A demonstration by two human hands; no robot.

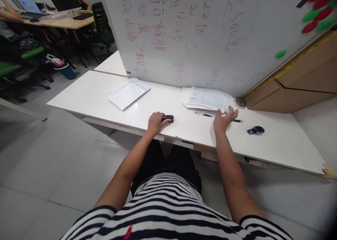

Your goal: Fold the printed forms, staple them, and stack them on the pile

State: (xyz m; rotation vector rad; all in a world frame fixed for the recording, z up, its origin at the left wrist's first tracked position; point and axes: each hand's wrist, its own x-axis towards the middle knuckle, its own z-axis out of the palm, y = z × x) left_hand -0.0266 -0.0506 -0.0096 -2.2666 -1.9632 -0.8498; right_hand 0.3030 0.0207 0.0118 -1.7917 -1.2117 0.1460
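On the white bench [86, 94], the paper stack [206, 99] lies just beyond the right hand [223, 120], its long side roughly along the bench; this hand is nearer, its fingers spread, contact unclear. The left hand [155, 122] has its fingers curled around a small black object [170, 118].

Red handwriting [159, 22] runs down the whiteboard [252, 62], and near the board's lower edge the date 6月12日 can be made out, with what looks like 6月11日 to its left. Higher up stand figures that seem to be 2250 and 20, and farther right a larger 2500 inside a faint drawn circle, its last mark unclear, while most of the Chinese characters are too loosely written to read surely. Print on the stack of papers [206, 97] is too small to read.
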